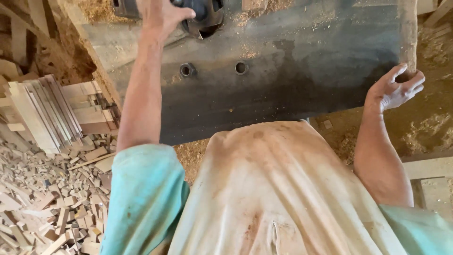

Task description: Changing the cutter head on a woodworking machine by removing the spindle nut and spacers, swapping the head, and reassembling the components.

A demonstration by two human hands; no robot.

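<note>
- Fingers of left hand (163,14) curled over a dark machine part (200,14), possibly a cutter head.
- Right hand (394,89), fingers spread, rests on metal table (292,71) corner.
- Wood offcuts (42,198) lie below left.

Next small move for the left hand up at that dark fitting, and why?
Probably settle the left hand into a firmer hold on the dark machine part before doing anything else. It only rests over the part's edge at the top of the view, and the contact is partly cut off. The right hand is spread open against the metal table corner, bracing, so the body looks steadied.
</note>
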